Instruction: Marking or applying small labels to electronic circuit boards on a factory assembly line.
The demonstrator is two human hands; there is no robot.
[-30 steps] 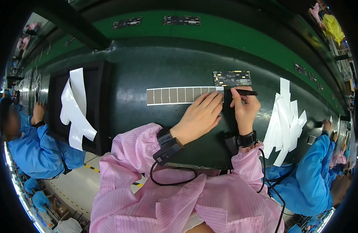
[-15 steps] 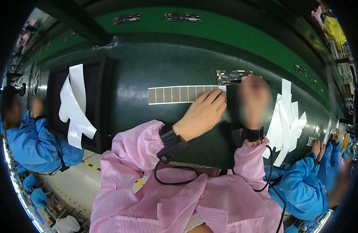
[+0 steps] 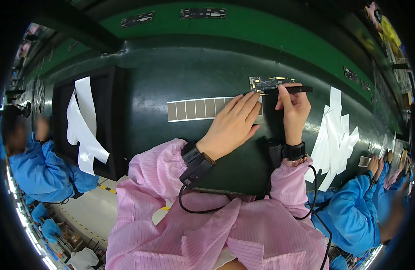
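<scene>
just past one o'clock from the left hand (image 3: 230, 127), a dark circuit board (image 3: 265, 83) with gold-coloured pads lies flat on the dark green tabletop (image 3: 149, 85). the left grip is spread, palm down, fingers side by side and thumb apart, over the right part of a strip of grey-brown stickers (image 3: 189, 110) on white backing; the strip runs out toward ten o'clock from that hand, its left end uncovered. the left fingertips point to one o'clock and end at the board's near left corner; whether they touch it i cannot tell. the right hand (image 3: 296, 103), at two o'clock from the left one, has its grip pinching black tweezers (image 3: 302, 89), their tip aimed at nine o'clock, right by the left fingertips; whether the tip holds anything i cannot tell. at four o'clock from the right hand lies a loose heap of white paper strips (image 3: 335, 139). at nine o'clock from the left hand stands a black tray (image 3: 114, 121) with curled white strips (image 3: 84, 117) across it. toward eleven o'clock, two more circuit boards (image 3: 203, 13) lie on a green ledge (image 3: 257, 29)
</scene>
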